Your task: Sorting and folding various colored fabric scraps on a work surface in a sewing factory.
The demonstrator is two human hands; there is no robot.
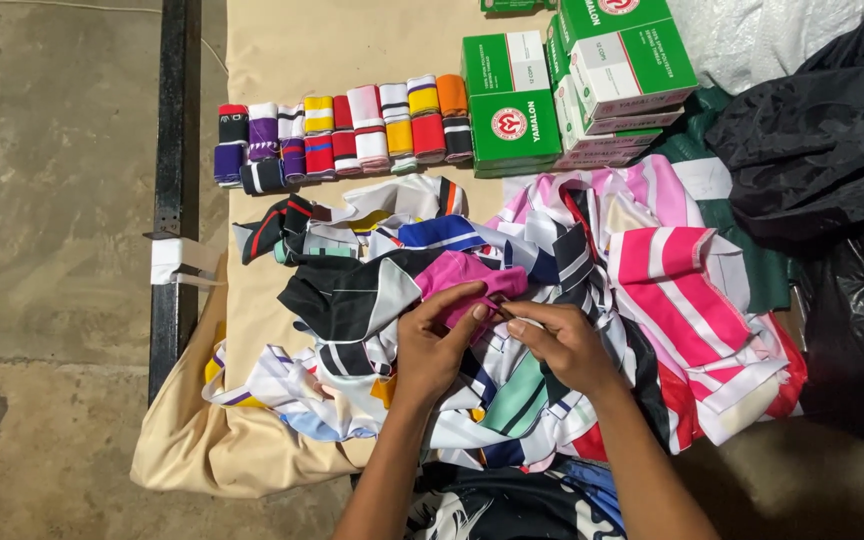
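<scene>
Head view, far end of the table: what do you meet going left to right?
Black rail → row of coloured striped fabric rolls → green and white boxes → black plastic bag.

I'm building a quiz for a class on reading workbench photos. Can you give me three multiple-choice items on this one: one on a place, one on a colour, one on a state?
1. Where does the row of rolled striped bands lie?
A. beyond the fabric pile
B. on the floor
C. on the black bag

2. What colour is the piece of fabric at the fingertips?
A. yellow
B. magenta pink
C. grey

3. How are the green and white boxes arranged?
A. scattered singly
B. crushed flat
C. stacked together

Answers: 1 A, the rolls sit past the fabric pile, beside the boxes. 2 B, the left hand and right hand pinch pink cloth. 3 C, the boxes rest on one another.
</scene>
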